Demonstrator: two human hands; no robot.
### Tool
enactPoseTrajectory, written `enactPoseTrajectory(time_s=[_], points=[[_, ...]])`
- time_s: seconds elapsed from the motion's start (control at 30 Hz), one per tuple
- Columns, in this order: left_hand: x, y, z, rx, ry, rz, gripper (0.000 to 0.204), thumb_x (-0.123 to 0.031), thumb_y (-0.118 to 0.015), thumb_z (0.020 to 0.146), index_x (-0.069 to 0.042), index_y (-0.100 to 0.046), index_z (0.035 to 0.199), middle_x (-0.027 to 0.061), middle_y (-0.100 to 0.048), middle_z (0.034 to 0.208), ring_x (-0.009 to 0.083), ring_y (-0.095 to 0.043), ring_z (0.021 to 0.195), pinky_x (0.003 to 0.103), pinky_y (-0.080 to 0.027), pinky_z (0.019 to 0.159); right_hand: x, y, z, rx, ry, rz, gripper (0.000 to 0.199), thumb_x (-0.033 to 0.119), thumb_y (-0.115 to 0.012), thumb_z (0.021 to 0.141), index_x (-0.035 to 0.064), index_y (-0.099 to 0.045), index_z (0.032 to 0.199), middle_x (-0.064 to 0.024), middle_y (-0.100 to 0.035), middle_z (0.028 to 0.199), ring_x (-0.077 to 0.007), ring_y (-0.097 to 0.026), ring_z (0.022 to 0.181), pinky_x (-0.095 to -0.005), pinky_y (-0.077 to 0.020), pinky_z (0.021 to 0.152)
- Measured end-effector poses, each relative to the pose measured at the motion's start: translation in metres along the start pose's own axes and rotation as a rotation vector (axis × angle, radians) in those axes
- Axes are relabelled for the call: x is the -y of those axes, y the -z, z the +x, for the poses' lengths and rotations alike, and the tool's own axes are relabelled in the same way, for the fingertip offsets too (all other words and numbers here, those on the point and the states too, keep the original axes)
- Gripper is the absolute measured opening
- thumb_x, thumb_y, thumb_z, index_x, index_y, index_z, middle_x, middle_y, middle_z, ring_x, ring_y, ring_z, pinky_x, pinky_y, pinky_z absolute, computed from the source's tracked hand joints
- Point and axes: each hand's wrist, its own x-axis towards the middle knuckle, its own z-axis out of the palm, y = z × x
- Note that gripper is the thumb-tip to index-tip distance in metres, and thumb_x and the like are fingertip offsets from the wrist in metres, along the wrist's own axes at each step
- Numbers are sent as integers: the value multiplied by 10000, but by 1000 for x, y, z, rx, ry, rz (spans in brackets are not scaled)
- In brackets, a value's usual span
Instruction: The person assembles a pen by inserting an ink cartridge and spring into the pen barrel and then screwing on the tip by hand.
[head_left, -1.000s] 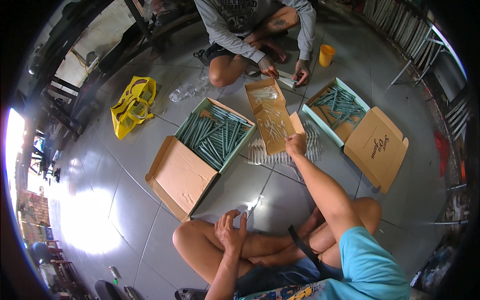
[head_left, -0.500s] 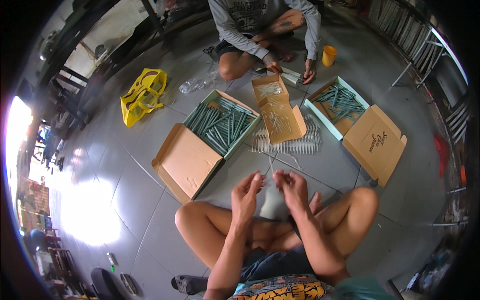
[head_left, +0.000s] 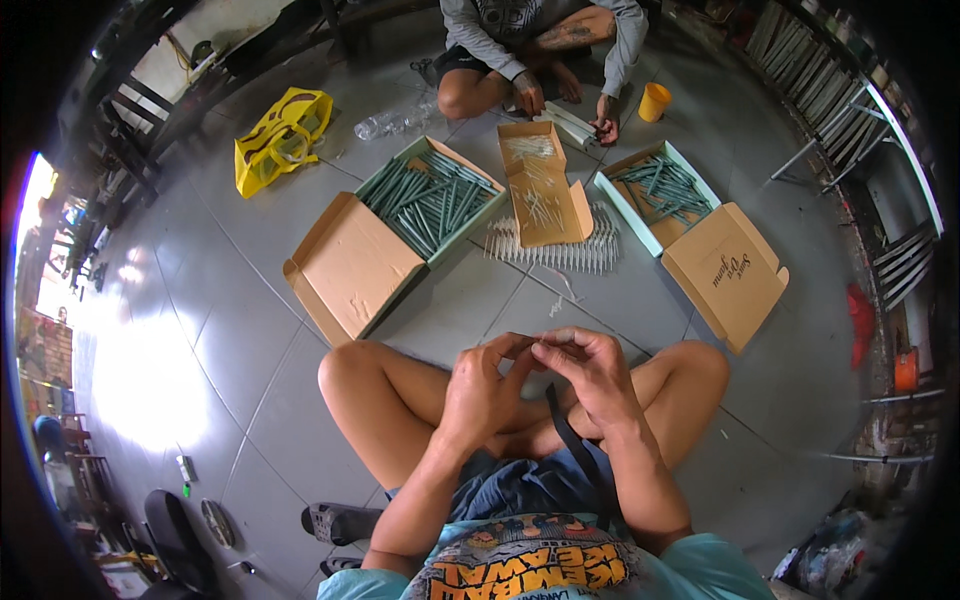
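Observation:
My left hand (head_left: 482, 388) and my right hand (head_left: 592, 372) meet above my crossed legs. Thumbs and fingers of both are pinched together at the fingertips; whatever they grip is too small to make out. Beyond them stands an open cardboard box (head_left: 568, 222) of thin clear-white pieces (head_left: 542, 210). A row of pale, thin spiky pieces (head_left: 560, 257) shows from under its near end. To the left, a box with a brown lid (head_left: 355, 262) holds many dark green rods (head_left: 430, 205). Another lidded box (head_left: 728, 268) at the right holds similar green rods (head_left: 665, 188).
Across from me sits a person in a grey sleeve (head_left: 625, 55), hands at a pale long piece (head_left: 570, 122). A yellow cup (head_left: 654, 102), yellow bag (head_left: 282, 140) and crumpled clear plastic (head_left: 390, 124) lie around. A sandal (head_left: 340, 522) is by my left leg.
My hands, apart and blurred before, have come together at the fingertips. The view has shifted, so the boxes sit slightly higher in it. The other person's hands remain at the pale piece.

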Motion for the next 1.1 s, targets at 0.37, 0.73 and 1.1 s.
enactPoseTrajectory(time_s=[0.37, 0.73, 1.1], points=[[-8, -2, -32, -13, -153, 178, 206, -178, -672, 879, -10, -729, 984, 172, -727, 889, 330, -710, 810, 386, -552, 769, 10, 4, -7, -136, 259, 75, 162, 121, -653, 956, -21, -709, 901, -86, -671, 834, -157, -636, 787, -288, -510, 782], [-19, 14, -40, 14, 8, -58, 298, -234, -727, 884, 30, -695, 1018, 192, -713, 971, 326, -701, 883, 388, -541, 786, 2, -1, -25, -159, 184, 88, 63, 41, -697, 921, 7, -710, 973, -64, -621, 1104, -143, -588, 1055, -275, -460, 940], [-21, 17, -48, 189, -16, 18, 159, -143, -669, 902, -23, -744, 972, 148, -714, 797, 327, -687, 749, 383, -542, 701, 1, 6, -36, -124, 4, 258, 107, 83, -732, 877, -13, -745, 921, -52, -701, 980, -135, -631, 974, -368, -217, 1152]])
